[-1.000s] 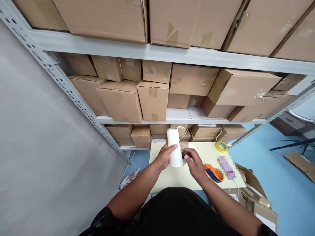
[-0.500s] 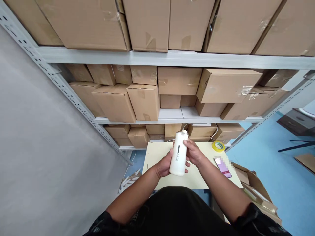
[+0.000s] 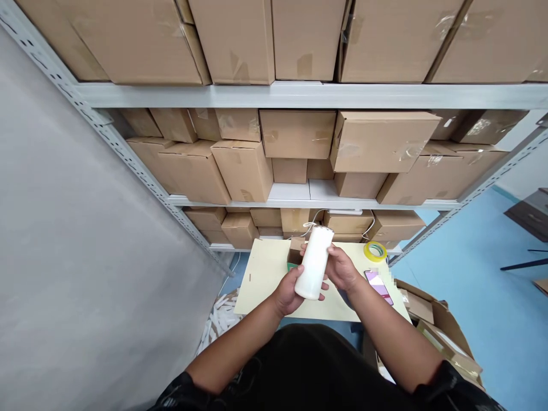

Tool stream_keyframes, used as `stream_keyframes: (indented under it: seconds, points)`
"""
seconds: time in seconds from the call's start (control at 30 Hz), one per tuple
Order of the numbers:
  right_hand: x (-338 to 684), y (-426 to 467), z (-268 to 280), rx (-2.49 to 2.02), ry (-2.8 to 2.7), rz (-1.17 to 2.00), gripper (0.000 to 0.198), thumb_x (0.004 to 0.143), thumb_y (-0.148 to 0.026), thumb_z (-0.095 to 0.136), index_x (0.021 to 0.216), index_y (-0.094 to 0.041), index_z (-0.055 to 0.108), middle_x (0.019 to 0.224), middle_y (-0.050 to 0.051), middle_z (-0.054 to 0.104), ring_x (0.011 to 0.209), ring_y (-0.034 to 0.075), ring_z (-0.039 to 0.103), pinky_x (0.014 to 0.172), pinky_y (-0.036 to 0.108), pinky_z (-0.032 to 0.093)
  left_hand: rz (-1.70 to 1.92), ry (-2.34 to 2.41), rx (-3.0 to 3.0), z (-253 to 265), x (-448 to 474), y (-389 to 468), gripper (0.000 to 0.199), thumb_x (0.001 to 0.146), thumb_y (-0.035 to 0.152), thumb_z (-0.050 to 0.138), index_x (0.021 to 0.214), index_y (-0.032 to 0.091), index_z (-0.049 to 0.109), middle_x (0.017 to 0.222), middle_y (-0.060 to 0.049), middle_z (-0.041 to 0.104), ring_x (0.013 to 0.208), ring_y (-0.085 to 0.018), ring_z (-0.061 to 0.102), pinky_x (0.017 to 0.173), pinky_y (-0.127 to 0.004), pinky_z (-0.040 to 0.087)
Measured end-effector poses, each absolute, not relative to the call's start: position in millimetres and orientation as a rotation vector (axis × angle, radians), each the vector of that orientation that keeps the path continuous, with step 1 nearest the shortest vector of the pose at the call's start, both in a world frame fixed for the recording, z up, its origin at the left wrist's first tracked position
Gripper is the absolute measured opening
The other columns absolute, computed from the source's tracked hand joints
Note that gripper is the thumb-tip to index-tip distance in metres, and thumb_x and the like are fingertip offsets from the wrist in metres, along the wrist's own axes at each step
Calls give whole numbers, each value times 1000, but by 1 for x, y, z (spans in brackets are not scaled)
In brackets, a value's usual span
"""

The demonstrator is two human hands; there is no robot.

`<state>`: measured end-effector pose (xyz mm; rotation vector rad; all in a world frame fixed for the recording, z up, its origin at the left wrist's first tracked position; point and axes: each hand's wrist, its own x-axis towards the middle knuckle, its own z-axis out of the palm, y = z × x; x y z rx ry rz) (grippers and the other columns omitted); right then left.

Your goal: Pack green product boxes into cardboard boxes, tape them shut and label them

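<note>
A white cylindrical bottle [image 3: 314,262] is held tilted above the pale table [image 3: 261,279], its plain side facing me. My left hand [image 3: 290,290] is closed around its lower left side. Against its upper right side, my right hand [image 3: 341,267] grips it, with some fingers hidden behind. Just behind the bottle, a small open carton [image 3: 296,251] with a green patch stands on the table, partly covered by the bottle and my left hand.
Yellow tape [image 3: 375,251] and a phone [image 3: 379,286] lie at the table's right. Shelves ahead hold several cardboard boxes [image 3: 299,134]. An open carton [image 3: 445,331] stands at lower right, and white scraps [image 3: 220,317] lie on the floor at left.
The bottle has been turned, so its printed lettering no longer shows. It leans further right. The small carton behind it has come into sight as the view shifted.
</note>
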<state>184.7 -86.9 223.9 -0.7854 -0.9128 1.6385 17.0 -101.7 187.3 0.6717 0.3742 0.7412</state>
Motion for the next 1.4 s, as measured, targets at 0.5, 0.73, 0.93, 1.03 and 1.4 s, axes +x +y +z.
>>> stream_keyframes:
  seconds: [0.5, 0.73, 0.93, 1.03, 1.4]
  points:
    - [173, -85, 214, -1136, -851, 1148, 68, 71, -55, 87, 123, -26, 54, 108, 5, 70, 94, 24, 67, 74, 34, 58, 968, 772, 933, 193, 21, -130, 76, 72, 43, 90, 134, 22, 52, 126, -13, 64, 103, -26, 67, 81, -37, 57]
    - [173, -113, 225, -714, -979, 1650, 59, 76, -52, 74, 125, -22, 62, 103, 11, 76, 74, 27, 70, 49, 32, 50, 750, 280, 708, 166, 1, -126, 75, 76, 60, 72, 128, 8, 62, 103, -19, 74, 78, -27, 73, 62, -32, 53]
    - [167, -107, 229, -916, -991, 1323, 51, 74, -46, 84, 114, -24, 61, 99, 5, 75, 66, 19, 63, 48, 26, 46, 894, 410, 695, 164, 2, -127, 69, 87, 68, 63, 133, 16, 60, 124, -18, 68, 102, -32, 71, 77, -41, 58]
    - [168, -93, 224, -1043, -989, 1098, 57, 70, -44, 89, 114, -26, 58, 101, 4, 73, 87, 23, 66, 68, 32, 56, 993, 553, 819, 173, 5, -130, 66, 84, 55, 78, 137, 23, 55, 131, -14, 65, 107, -30, 71, 86, -42, 56]
    - [178, -89, 231, -765, -868, 1825, 51, 84, -64, 58, 113, -22, 64, 108, 9, 76, 95, 30, 71, 67, 38, 56, 796, 402, 594, 192, 14, -134, 69, 88, 68, 46, 110, 8, 69, 84, -16, 77, 63, -25, 70, 62, -36, 52]
